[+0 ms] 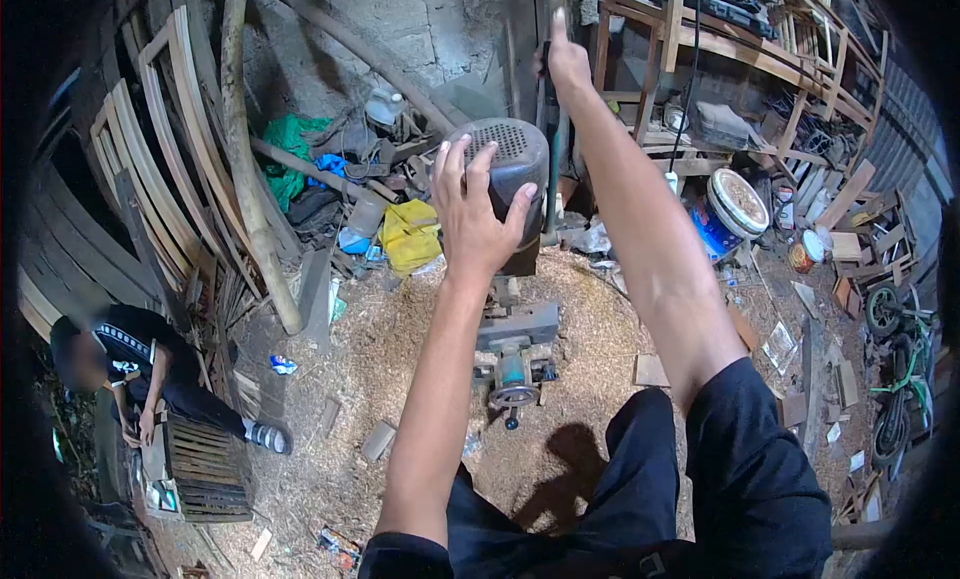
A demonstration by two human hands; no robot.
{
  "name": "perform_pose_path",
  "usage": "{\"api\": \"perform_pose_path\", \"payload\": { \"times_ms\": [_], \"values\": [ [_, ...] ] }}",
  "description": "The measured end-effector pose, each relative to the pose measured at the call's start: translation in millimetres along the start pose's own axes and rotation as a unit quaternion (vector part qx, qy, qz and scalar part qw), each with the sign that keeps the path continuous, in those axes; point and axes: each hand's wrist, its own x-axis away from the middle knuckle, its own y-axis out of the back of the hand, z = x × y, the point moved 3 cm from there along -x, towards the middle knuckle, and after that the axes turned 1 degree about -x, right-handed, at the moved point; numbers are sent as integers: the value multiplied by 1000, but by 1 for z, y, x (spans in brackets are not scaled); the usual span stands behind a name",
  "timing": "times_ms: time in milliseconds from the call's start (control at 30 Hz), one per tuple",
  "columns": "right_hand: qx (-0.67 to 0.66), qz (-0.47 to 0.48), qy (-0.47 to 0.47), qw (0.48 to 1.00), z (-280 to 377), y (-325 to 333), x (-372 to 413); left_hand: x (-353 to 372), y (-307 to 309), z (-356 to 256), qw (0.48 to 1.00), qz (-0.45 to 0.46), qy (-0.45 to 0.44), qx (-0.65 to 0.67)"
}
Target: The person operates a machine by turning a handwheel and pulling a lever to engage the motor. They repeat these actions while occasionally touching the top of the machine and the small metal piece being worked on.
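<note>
My left hand lies with fingers spread against a dark metal machine housing with a perforated round top. My right arm reaches far forward, and my right hand is closed with the thumb pointing up. A dark handle shows at the edge of that fist, beside an upright post behind the housing; most of the handle is hidden. Below the housing sits a metal vise with a handwheel and crank on the side towards me.
Sawdust and wood scraps cover the floor. At left a person sits beside a slatted wooden bench. A bamboo pole leans at back left. Right are a bucket, a wooden rack and a small bike.
</note>
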Motion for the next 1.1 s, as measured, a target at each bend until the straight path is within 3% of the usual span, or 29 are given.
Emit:
{"api": "perform_pose_path", "payload": {
  "times_ms": [133,233,367,467,500,600,1100],
  "values": [
    [5,2,-53,999,24,6,29,3,0,-1,1000,5,8,-14],
    [-97,126,-99,982,8,8,16,2,3,1,1000,9,0,-19],
    [-127,160,-130,970,41,17,67,12,1,0,1000,15,4,-16],
    [-176,242,-180,937,31,21,66,13,0,-1,1000,13,7,-16],
    [-138,190,-147,961,32,22,70,16,1,-1,1000,14,8,-18],
    [-141,225,-110,958,32,22,81,19,2,-2,999,17,19,-22],
    [-116,113,-3,987,16,40,127,27,3,-13,998,8,64,-5]
  ]
}}
